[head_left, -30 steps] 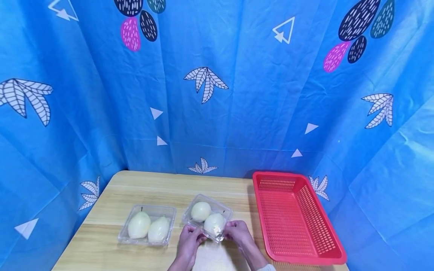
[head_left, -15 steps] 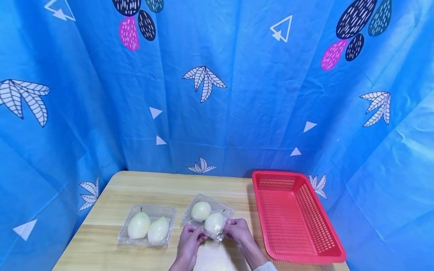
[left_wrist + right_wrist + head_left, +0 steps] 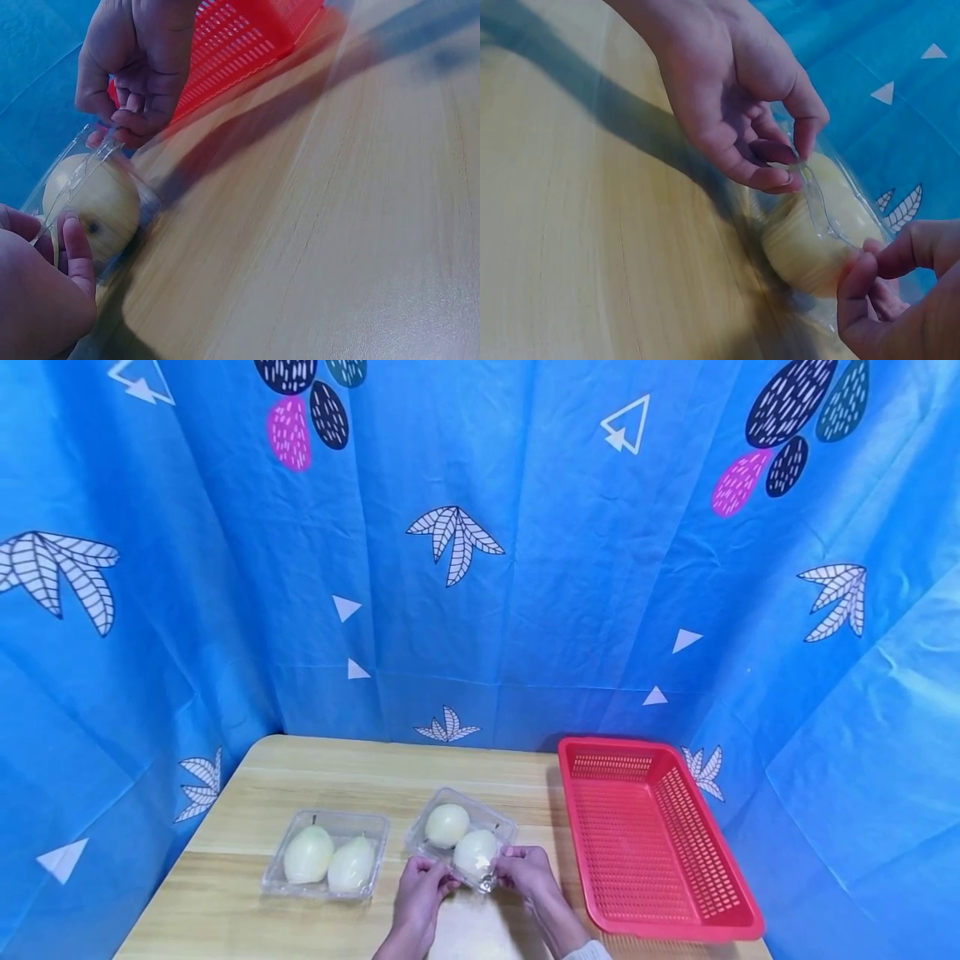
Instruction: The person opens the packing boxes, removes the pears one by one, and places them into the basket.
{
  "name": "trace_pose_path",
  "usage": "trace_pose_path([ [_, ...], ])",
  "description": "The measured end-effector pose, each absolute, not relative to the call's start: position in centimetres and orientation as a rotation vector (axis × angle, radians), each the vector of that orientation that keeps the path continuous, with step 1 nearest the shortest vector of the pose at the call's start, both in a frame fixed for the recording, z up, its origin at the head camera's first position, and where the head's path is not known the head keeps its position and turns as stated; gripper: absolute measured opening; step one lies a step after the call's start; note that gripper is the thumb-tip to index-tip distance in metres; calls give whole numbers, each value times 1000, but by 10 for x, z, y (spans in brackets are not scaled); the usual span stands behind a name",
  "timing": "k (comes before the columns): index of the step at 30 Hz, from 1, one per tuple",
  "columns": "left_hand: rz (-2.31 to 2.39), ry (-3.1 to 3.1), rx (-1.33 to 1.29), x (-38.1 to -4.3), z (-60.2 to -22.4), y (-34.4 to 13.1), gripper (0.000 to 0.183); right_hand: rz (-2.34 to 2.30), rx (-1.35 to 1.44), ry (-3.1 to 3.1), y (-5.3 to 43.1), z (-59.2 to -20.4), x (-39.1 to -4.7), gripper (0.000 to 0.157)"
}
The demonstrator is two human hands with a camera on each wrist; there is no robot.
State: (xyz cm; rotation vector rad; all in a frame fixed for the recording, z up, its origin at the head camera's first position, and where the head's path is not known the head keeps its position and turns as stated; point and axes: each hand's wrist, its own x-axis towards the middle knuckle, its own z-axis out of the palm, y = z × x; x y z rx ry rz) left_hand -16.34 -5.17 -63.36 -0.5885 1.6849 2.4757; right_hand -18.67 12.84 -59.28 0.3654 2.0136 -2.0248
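A clear plastic fruit box [image 3: 486, 819] sits at a slant mid-table in the head view. Inside are two pale pears [image 3: 447, 826]. My left hand [image 3: 418, 895] pinches the near left edge of this box between thumb and fingers. At its near right corner, my right hand [image 3: 529, 876] pinches the rim. In the left wrist view, both hands hold the thin plastic edge in front of one pear [image 3: 97, 199]. The right wrist view shows the plastic lip [image 3: 821, 206] running between the two sets of fingertips. Whether lid and base are apart there, I cannot tell.
To the left lies another clear box [image 3: 347, 822] with two pears [image 3: 308, 854] in it. A red perforated basket [image 3: 581, 852] stands at the right side of the wooden table [image 3: 322, 768]. Blue patterned cloth [image 3: 465, 635] hangs around the back and sides.
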Motion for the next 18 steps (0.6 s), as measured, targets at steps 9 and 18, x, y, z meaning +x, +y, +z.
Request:
trace_pose_path([
  [9, 2460, 1701, -595, -162, -635, -54, 23, -2034, 293, 1978, 128, -593, -185, 11],
  [18, 2468, 1701, -592, -163, -634, -53, 23, -2001, 227, 1965, 129, -594, -188, 14],
])
